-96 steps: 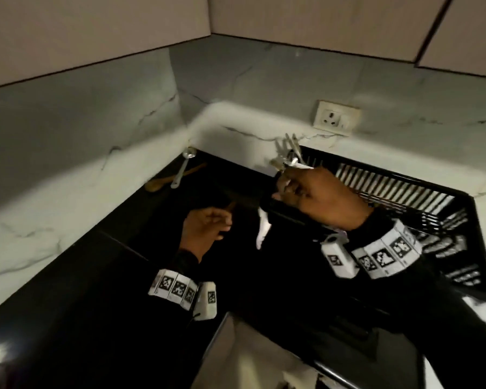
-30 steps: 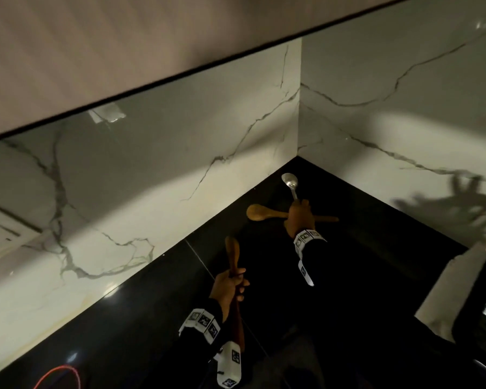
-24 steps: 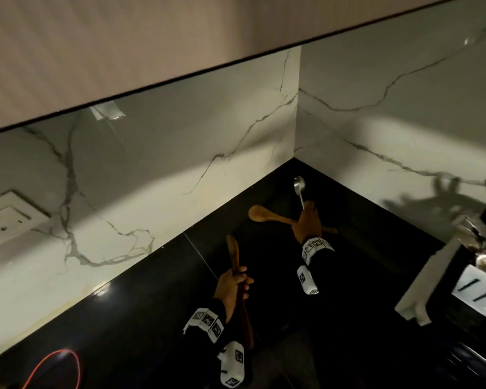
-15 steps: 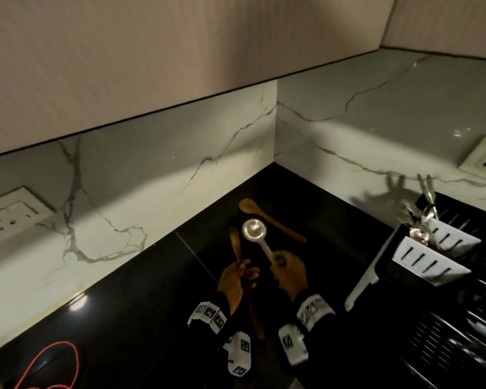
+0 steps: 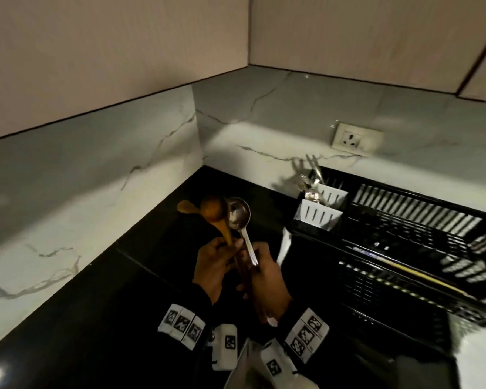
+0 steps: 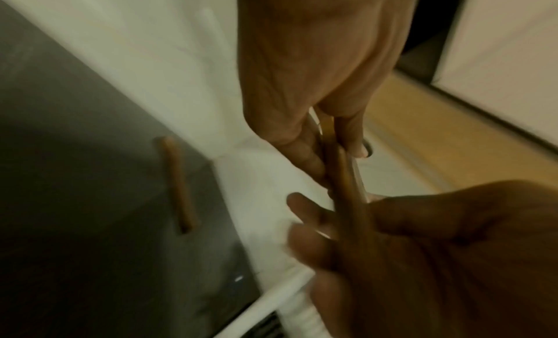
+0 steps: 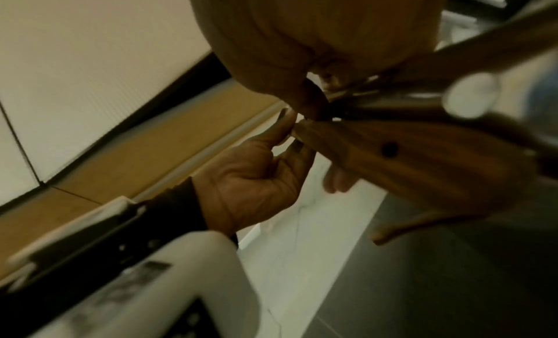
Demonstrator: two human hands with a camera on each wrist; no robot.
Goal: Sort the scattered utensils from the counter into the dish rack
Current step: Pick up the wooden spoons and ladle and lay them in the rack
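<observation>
Both hands now meet: L hand (image 5: 212,269) grips wooden spoon (image 5: 214,210), R hand (image 5: 267,279) grips steel ladle (image 5: 238,213).

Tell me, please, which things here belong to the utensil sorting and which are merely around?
Job:
wooden spoon in left hand
metal ladle in right hand
second wooden spoon on counter
dish rack, white cutlery holders

Around:
wall socket
marble backsplash
</observation>
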